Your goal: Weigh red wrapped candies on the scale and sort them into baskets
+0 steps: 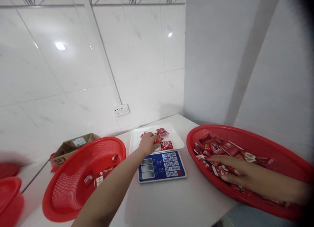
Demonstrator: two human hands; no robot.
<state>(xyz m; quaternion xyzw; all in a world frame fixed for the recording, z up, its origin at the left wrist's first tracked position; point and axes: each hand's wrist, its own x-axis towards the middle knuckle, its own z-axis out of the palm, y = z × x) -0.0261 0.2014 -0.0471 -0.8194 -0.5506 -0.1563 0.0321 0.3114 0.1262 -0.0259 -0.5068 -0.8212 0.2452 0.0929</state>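
My left hand is over the white weighing pan of a digital scale. Its fingers are closed on a small red snack packet. More red packets lie on the pan near it, one in front and one behind. My right hand reaches into the large red basket on the right. Its thumb and fingers are apart, resting on a heap of red and white packets. Some fingertips are hidden among the packets.
The scale's blue keypad panel faces me on the white table. At left stands another red basket with a few packets, beside an open cardboard box. A red container sits far left. Behind are a tiled wall and a socket.
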